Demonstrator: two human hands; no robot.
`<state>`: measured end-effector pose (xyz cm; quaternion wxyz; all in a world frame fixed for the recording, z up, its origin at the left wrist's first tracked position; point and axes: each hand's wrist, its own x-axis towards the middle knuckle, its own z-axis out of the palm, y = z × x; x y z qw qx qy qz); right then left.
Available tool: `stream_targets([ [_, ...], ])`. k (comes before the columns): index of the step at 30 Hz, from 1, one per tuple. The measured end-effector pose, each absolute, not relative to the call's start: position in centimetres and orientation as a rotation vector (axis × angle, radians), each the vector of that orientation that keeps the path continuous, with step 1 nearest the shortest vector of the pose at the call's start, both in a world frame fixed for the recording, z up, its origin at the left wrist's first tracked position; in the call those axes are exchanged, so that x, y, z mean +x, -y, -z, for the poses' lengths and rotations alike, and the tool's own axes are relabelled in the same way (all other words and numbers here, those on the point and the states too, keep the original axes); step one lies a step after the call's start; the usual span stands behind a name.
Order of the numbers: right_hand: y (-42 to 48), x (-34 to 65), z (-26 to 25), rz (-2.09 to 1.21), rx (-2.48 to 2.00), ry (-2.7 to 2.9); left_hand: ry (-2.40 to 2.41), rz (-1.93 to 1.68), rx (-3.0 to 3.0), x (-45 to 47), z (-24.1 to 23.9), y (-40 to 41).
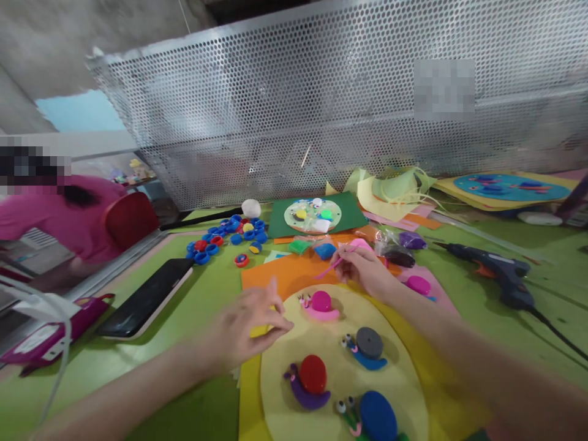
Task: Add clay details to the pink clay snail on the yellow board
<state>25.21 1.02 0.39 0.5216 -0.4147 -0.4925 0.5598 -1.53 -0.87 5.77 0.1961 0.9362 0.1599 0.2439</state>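
My right hand (362, 268) pinches a thin pink clay tool (331, 267), its tip pointing left above the orange paper (287, 275). My left hand (248, 327) hovers blurred at the left edge of a pale yellow oval board (404, 392), fingertips on a small yellow piece (260, 331). On the board sit clay snails with bottle-cap shells: pink (320, 305), grey on blue (366, 346), red on purple (310, 380), blue on green (372, 418).
Several blue and red bottle caps (227, 239) lie at the back left, a dark tablet (147, 297) to the left, a glue gun (493, 269) at the right. Clay bags (399, 248) and a green card with a plate (312, 215) stand behind. A person in pink (59, 214) sits at far left.
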Motion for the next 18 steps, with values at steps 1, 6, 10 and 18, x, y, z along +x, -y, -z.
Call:
stream_targets([
  [1, -0.7, 25.2, -0.8, -1.318, -0.969, 1.184, -0.553, -0.715, 2.488, -1.3, -6.1, 0.9],
  [6, 2.0, 24.6, -4.2, -1.199, -0.832, 1.207, -0.892, -0.712, 1.673, 0.1, -7.3, 0.7],
  [10, 4.6, 23.3, -6.5, -1.174, -0.812, 1.232, -0.922, -0.718, 1.357, 0.6, -6.5, 0.6],
  [18, 5.9, 22.3, -6.1, -1.092, -0.972, 1.39, -0.807, -0.707, 1.061, 0.6, -5.9, 1.8],
])
